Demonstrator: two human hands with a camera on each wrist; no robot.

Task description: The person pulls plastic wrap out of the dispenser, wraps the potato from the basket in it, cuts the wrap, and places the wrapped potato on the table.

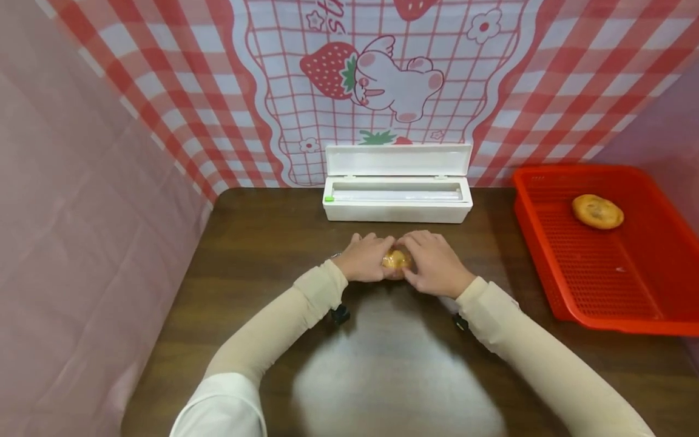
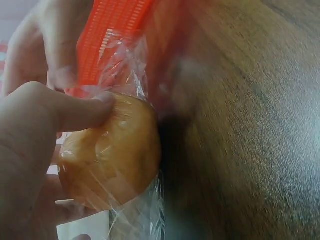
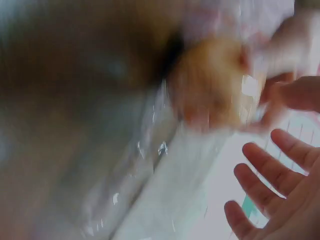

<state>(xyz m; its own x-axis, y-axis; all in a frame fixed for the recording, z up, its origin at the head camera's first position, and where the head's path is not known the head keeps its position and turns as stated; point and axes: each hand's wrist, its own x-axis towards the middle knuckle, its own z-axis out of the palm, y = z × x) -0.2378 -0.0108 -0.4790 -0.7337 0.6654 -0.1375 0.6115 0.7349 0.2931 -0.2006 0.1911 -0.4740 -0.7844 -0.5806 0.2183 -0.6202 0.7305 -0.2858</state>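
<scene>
A round golden bun (image 1: 397, 260), covered in clear plastic wrap (image 2: 131, 70), is between the two hands over the table. My left hand (image 1: 363, 258) grips it, the thumb (image 2: 82, 107) across its top and the other fingers underneath. Loose film sticks out past the bun on both sides in the left wrist view. On the bun's right is my right hand (image 1: 437, 262), its fingers (image 3: 270, 172) spread and relaxed beside the bun in the blurred right wrist view.
Behind the hands stands a white plastic wrap dispenser (image 1: 397, 214), lid raised, a roll (image 1: 395, 195) inside. At the right, a red basket (image 1: 546, 267) holds an unwrapped bun (image 1: 597, 212). A checked cloth (image 1: 196, 79) hangs behind the brown table (image 1: 246, 243).
</scene>
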